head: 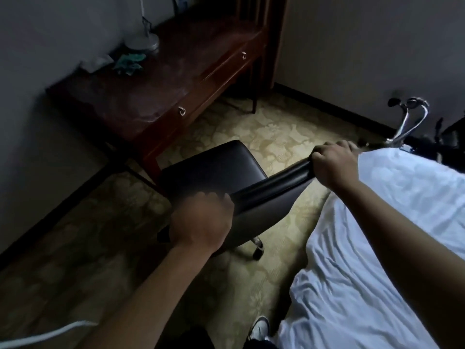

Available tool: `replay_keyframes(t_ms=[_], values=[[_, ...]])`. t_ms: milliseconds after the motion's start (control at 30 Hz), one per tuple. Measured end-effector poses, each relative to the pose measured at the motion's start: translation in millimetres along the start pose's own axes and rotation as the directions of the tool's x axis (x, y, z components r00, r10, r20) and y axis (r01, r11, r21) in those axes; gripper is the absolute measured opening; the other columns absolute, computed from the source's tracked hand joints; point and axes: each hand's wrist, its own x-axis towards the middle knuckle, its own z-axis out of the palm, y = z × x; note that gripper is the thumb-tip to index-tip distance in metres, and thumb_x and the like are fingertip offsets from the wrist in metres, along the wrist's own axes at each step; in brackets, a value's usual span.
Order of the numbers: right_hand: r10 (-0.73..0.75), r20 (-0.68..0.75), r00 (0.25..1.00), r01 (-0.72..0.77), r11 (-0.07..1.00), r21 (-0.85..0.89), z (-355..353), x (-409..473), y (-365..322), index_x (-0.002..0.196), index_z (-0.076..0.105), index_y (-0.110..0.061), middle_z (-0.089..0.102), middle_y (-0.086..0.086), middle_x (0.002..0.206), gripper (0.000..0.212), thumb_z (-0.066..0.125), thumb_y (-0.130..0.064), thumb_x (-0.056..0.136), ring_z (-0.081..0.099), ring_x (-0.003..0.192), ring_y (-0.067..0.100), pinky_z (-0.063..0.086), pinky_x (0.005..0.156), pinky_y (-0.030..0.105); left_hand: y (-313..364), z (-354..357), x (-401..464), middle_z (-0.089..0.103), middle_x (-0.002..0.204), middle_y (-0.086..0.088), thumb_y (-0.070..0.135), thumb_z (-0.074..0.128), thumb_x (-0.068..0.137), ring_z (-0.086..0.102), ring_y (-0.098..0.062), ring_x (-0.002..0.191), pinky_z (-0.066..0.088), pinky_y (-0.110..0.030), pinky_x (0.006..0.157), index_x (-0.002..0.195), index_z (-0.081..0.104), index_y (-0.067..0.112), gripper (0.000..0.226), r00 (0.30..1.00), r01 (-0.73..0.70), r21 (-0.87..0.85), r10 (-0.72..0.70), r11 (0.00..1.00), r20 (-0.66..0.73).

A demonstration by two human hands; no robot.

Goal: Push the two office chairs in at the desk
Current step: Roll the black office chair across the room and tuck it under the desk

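Between the two sets of fingers, the padded top edge of a black chair (214, 170) is held: the left hand (203, 220) is closed over the nearer end of the backrest, its fingers (214, 197) curled together over the rim (this hand is blurred, so the exact contact is hard to judge), and the right hand (332, 165) is clamped around the farther end, knuckles up. Beyond the fingertips the chair's seat is seen, pointed toward a dark wooden desk (161, 79), its front corner just beside the desk's near leg but not under the top. Below the left hand one castor (258, 249) rests on the patterned carpet (251, 132). Two ring pulls are visible on the desk's drawer fronts, and on the far side of its top a lamp base (143, 40) and a crumpled teal cloth (129, 62) are set near the wall. Under the right forearm a bed with a white sheet (377, 248) is spread. Past the right knuckles a chrome frame (412, 119) stands by the wall (what it belongs to cannot be told). A shoe (259, 328) is seen at the lower edge.
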Motion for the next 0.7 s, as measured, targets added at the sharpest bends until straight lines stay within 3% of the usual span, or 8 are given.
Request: replay_keyframes(t_ms=[100,200,367,433,700], values=[[0.000,0.018,1.000,-0.001,0.998,0.070,-0.2,20.6,11.0,0.076,0.068,-0.007,0.062,0.011,0.093,0.044,0.028,-0.025,0.079,0.046,0.103,0.030,0.023,0.108,0.044,17.4,8.8,9.1,0.049,0.066,0.003,0.052,0.027,0.091,0.047,-0.016,0.059,0.040,-0.029,0.050,0.067,0.058,0.020,0.051,0.999,0.036,0.003,-0.036,0.999,-0.031],[0.049,-0.068,0.996,-0.032,0.972,0.233,3.8,41.0,17.5,0.064,0.061,-0.007,0.062,0.009,0.082,0.039,0.028,-0.026,0.073,0.046,0.099,0.027,0.018,0.112,0.039,33.8,12.0,18.5,0.044,0.062,0.006,0.050,0.029,0.091,0.049,-0.018,0.055,0.043,-0.030,0.047,0.063,0.055,0.020,0.048,0.995,0.061,-0.016,-0.062,0.998,-0.075],[0.157,-0.157,0.975,-0.075,0.899,0.432,16.7,87.8,20.4,0.067,0.068,-0.006,0.063,0.007,0.075,0.038,0.036,-0.026,0.072,0.047,0.100,0.023,0.004,0.107,0.017,49.9,23.3,47.8,0.049,0.061,0.003,0.044,0.036,0.091,0.041,-0.015,0.055,0.028,-0.026,0.049,0.065,0.058,0.017,0.044,0.981,0.114,0.010,-0.111,0.993,-0.159],[0.165,-0.161,0.973,-0.069,0.876,0.477,19.7,109.7,26.4,0.070,0.071,-0.008,0.064,0.007,0.075,0.038,0.038,-0.027,0.072,0.048,0.100,0.021,0.003,0.106,0.014,61.1,27.6,62.9,0.051,0.061,0.002,0.041,0.039,0.091,0.041,-0.016,0.054,0.027,-0.026,0.049,0.065,0.058,0.016,0.041,0.977,0.129,0.006,-0.126,0.992,-0.171],[0.008,-0.138,0.990,0.052,0.902,0.429,22.7,204.7,47.1,0.063,0.062,-0.007,0.065,0.008,0.074,0.032,0.038,-0.024,0.075,0.049,0.098,0.021,0.006,0.117,0.027,107.9,51.6,117.9,0.054,0.062,0.001,0.040,0.042,0.090,0.049,-0.020,0.055,0.024,-0.026,0.049,0.067,0.059,0.017,0.037,0.965,0.191,-0.023,-0.192,0.981,-0.177]])
